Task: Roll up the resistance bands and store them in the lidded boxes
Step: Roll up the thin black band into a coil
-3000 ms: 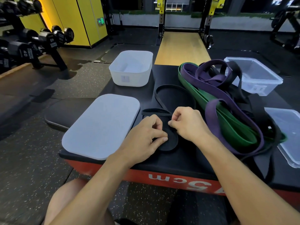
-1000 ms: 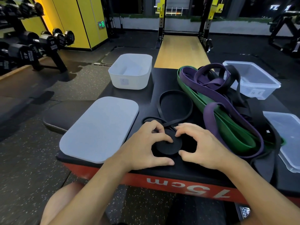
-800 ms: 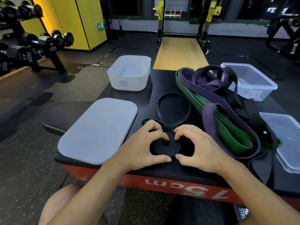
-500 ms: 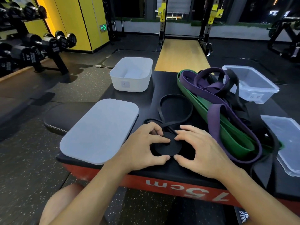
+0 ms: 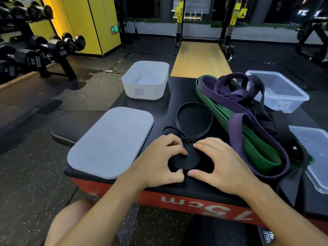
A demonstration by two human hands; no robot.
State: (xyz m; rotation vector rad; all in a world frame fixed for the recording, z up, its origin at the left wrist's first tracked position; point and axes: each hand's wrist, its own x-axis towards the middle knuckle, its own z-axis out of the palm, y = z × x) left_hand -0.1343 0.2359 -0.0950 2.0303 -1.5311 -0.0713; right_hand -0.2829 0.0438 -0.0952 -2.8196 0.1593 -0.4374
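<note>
The grey lid [image 5: 110,142] lies at your left; beside it your left hand [image 5: 159,160] curls round the rolled black band [image 5: 184,159] near the platform's [image 5: 177,89] front edge; your right hand [image 5: 220,166] clasps the roll's other side; its unrolled loop lies behind.

This was a gym. Heavy black dumbbells [image 5: 32,57] sat in rows on a rack [image 5: 58,68] at the left, with numbers on their ends. A tall lifting frame [image 5: 178,23] with yellow parts stood at the back, over a long wooden floor board [image 5: 200,61]. The floor [image 5: 35,174] was dark, speckled rubber. The worktop [image 5: 177,197] was a padded jump box — red side, marked "75cm" — and stretchy exercise bands [image 5: 248,121] lay on it.
</note>
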